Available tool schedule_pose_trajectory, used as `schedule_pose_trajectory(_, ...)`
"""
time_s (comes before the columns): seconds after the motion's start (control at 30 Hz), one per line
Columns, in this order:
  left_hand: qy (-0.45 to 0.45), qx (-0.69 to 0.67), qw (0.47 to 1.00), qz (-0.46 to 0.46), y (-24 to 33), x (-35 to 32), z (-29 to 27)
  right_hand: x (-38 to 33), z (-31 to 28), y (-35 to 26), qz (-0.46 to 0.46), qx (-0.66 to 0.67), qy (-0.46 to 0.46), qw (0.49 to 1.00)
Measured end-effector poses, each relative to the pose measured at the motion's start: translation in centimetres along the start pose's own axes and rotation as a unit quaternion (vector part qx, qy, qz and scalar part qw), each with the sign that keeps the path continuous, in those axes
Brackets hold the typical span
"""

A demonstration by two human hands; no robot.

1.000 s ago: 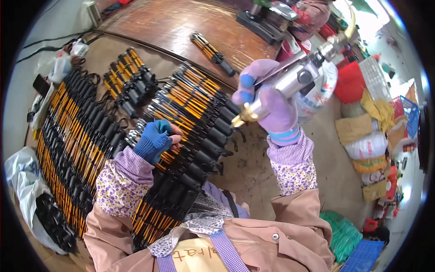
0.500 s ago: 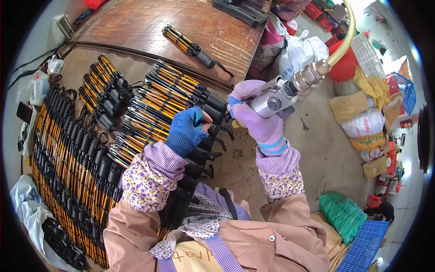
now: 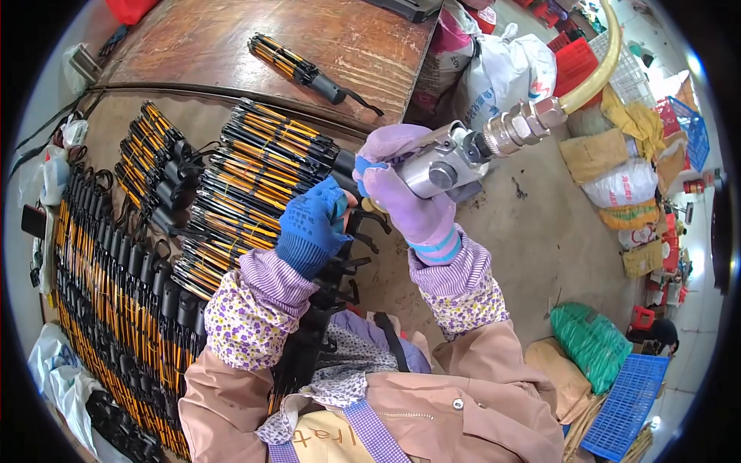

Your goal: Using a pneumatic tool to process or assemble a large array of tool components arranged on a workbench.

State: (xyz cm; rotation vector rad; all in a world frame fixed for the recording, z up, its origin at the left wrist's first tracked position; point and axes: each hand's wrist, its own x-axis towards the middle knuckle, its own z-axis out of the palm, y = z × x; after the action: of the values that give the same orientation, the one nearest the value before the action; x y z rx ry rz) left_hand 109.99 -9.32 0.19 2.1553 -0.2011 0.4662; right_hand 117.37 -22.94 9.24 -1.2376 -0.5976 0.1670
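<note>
The right hand (image 3: 413, 202), in a purple glove, grips one silver air tool (image 3: 451, 158) whose tip is hidden behind the blue-gloved left hand (image 3: 312, 228), closed on something unseen above stacked orange-and-black folded tripods (image 3: 255, 174), too many to count, one more lying on the wooden table (image 3: 231, 38).

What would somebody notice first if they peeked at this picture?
Probably the shiny silver air tool in the middle, gripped by the right hand in a purple glove, with a yellow hose curving away to the upper right. Next to it, the left hand in a blue glove reaches over rows of orange-and-black folded sticks with black handles, which fill the whole left side.
</note>
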Motion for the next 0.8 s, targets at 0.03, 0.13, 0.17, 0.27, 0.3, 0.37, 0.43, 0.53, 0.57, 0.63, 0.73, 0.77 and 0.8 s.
schedule_pose_trajectory(0.03, 0.010, 0.018, 1.000, 0.021, 0.1, 0.0, 0.0, 0.0, 0.1, 0.3, -0.010, 0.005, 0.003, 1.000)
schedule_pose_trajectory(0.13, -0.002, 0.036, 0.999, 0.014, 0.7, 0.0, -0.4, 0.1, 0.3, 1.2, -0.024, -0.004, 0.012, 1.000)
schedule_pose_trajectory(0.17, -0.008, 0.045, 0.999, 0.011, 0.9, 0.1, -0.5, 0.1, 0.4, 1.4, -0.032, -0.009, 0.016, 0.999)
schedule_pose_trajectory(0.27, -0.011, 0.051, 0.999, 0.010, 0.9, 0.0, -0.4, 0.0, 0.8, 1.5, -0.033, -0.004, 0.032, 0.999)
schedule_pose_trajectory(0.3, -0.007, 0.049, 0.999, 0.013, 0.8, 0.0, -0.3, -0.1, 1.0, 1.4, -0.026, 0.005, 0.044, 0.999)
schedule_pose_trajectory(0.37, 0.001, 0.043, 0.999, 0.020, 0.7, 0.0, -0.3, -0.2, 1.2, 1.2, -0.014, 0.022, 0.069, 0.997)
schedule_pose_trajectory(0.43, -0.002, 0.039, 0.999, 0.014, 0.7, 0.1, -0.2, -0.1, 0.9, 1.6, -0.013, 0.015, 0.058, 0.998)
schedule_pose_trajectory(0.53, -0.011, 0.027, 1.000, 0.001, 0.8, 0.3, -0.2, -0.1, 0.2, 2.2, -0.015, -0.005, 0.027, 1.000)
schedule_pose_trajectory(0.57, -0.011, 0.028, 1.000, 0.000, 0.7, 0.3, -0.3, -0.1, 0.3, 2.3, -0.014, -0.004, 0.026, 1.000)
schedule_pose_trajectory(0.63, -0.007, 0.004, 1.000, 0.006, 0.3, 0.2, -0.3, -0.3, 0.5, 2.5, -0.012, 0.003, 0.023, 1.000)
schedule_pose_trajectory(0.73, -0.002, -0.019, 1.000, 0.010, -0.3, 0.1, -0.6, -0.5, 0.8, 2.9, -0.008, 0.011, 0.020, 1.000)
schedule_pose_trajectory(0.77, -0.015, -0.016, 0.999, -0.037, -0.3, 0.0, -1.1, -0.6, 0.9, 3.2, -0.011, 0.001, 0.021, 1.000)
schedule_pose_trajectory(0.8, -0.028, -0.015, 0.996, -0.083, 0.0, 0.1, -1.5, -0.8, 0.7, 3.2, -0.013, -0.011, 0.024, 1.000)
